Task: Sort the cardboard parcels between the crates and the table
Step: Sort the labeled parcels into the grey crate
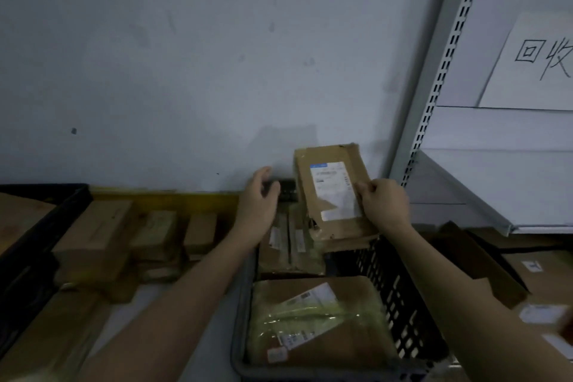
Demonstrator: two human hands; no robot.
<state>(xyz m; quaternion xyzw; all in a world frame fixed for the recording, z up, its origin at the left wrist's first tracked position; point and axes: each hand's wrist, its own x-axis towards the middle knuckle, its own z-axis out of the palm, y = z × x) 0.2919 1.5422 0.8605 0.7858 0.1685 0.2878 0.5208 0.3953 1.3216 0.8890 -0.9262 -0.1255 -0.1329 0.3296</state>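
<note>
A: My right hand pinches the flat parcel by its right edge, above the black crate. Left hand sits loose, holding nothing, just left of it.

B: Advice?

A: I'd add the left for support, it'll likely flop. Parcel's thin brown cardboard, torn top, white label facing me.

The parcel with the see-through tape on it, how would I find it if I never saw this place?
Look at the black crate in the middle, below the person's hands. At its near end lies a flat cardboard parcel, filling that end. Unlike the parcels beside it, it is wrapped in shiny yellowish tape with a white label stuck on slantwise.
</note>
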